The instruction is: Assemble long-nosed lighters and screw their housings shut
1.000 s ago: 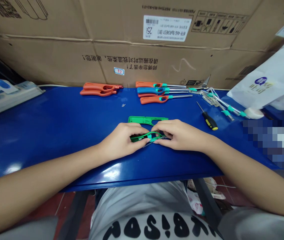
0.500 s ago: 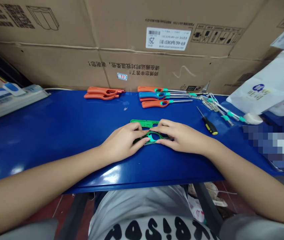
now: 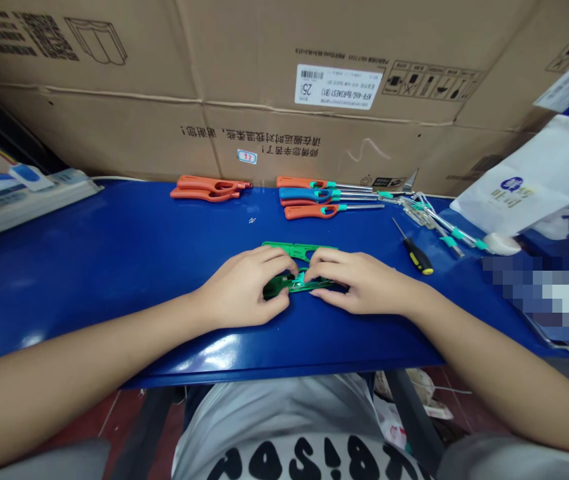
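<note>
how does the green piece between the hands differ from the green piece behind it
The green piece between the hands has a teal part in it; the green piece behind shows none.
The first sits between the left hand and right hand; the second lies on the table, farther from the person.
Both are green and partly hidden by the hands.

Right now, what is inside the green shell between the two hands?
A teal piece shows inside, near the middle of the green shell. Parts beneath the left hand and right hand are covered, so what lies there cannot be seen.
</note>
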`<state>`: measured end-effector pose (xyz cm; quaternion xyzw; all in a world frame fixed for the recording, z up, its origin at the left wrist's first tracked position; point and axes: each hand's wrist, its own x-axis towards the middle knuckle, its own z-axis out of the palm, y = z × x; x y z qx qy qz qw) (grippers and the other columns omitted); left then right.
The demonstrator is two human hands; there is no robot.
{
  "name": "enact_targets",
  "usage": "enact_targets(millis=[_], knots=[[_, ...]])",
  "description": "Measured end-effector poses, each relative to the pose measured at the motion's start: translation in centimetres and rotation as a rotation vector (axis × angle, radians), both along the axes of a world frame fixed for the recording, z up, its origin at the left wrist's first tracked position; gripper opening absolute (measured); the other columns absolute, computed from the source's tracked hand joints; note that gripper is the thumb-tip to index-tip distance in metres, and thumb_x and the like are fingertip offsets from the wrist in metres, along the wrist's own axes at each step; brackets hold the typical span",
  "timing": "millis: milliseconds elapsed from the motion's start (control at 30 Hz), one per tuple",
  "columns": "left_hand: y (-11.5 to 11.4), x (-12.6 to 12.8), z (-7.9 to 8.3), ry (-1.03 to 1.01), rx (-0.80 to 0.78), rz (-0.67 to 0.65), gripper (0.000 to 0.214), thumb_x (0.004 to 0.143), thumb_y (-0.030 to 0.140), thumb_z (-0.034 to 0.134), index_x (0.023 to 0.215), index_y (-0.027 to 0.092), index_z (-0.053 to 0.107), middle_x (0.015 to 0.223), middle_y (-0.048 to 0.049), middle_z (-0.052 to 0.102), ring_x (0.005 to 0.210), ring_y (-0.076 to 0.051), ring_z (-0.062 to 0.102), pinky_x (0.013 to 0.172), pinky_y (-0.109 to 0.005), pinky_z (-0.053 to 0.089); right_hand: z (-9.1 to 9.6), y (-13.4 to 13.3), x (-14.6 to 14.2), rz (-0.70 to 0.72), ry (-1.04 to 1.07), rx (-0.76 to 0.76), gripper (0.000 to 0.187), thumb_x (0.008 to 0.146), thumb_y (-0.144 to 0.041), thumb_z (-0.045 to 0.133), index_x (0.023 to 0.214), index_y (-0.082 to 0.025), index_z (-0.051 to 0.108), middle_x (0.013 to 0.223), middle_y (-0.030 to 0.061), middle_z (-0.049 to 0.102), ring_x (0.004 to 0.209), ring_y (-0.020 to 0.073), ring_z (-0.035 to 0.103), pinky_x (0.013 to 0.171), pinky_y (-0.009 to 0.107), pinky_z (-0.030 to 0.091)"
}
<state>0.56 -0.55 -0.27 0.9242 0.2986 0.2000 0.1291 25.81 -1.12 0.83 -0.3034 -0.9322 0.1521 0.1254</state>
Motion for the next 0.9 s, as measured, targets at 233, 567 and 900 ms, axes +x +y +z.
enact_targets(millis=[233, 567, 900], knots=[[0.1, -0.1, -0.3, 0.024, 0.019, -0.057, 0.018, 0.089, 0.025, 0.059, 0.106, 0.020, 0.062, 0.104, -0.0053, 0.069, 0.098, -0.023, 0.064, 0.087, -0.037, 0.050, 0.0, 0.3, 0.5, 0.000, -0.031, 0.035, 0.020, 0.093, -0.023, 0.058, 0.112, -0.022, 0.063, 0.114, 0.0064, 0.063, 0.085, 0.0160, 0.063, 0.072, 0.028, 0.047], [0.3, -0.1, -0.6, -0.036, -0.055, -0.105, 0.013, 0.094, 0.021, 0.059, 0.106, 0.019, 0.065, 0.107, -0.0055, 0.068, 0.103, -0.022, 0.063, 0.093, -0.036, 0.049, -0.9, 0.2, -0.5, 0.007, -0.032, 0.039, 0.015, 0.095, -0.026, 0.058, 0.108, -0.022, 0.063, 0.118, 0.0069, 0.060, 0.096, 0.0189, 0.064, 0.079, 0.031, 0.051], [0.5, -0.2, -0.7, -0.026, -0.030, -0.132, 0.015, 0.097, 0.023, 0.058, 0.107, 0.021, 0.070, 0.111, -0.0055, 0.070, 0.106, -0.022, 0.063, 0.096, -0.037, 0.049, -0.5, -0.2, -0.9, -0.002, 0.143, -0.112, 0.004, 0.095, -0.020, 0.060, 0.097, -0.021, 0.063, 0.105, 0.0042, 0.063, 0.088, 0.0148, 0.061, 0.076, 0.027, 0.047]])
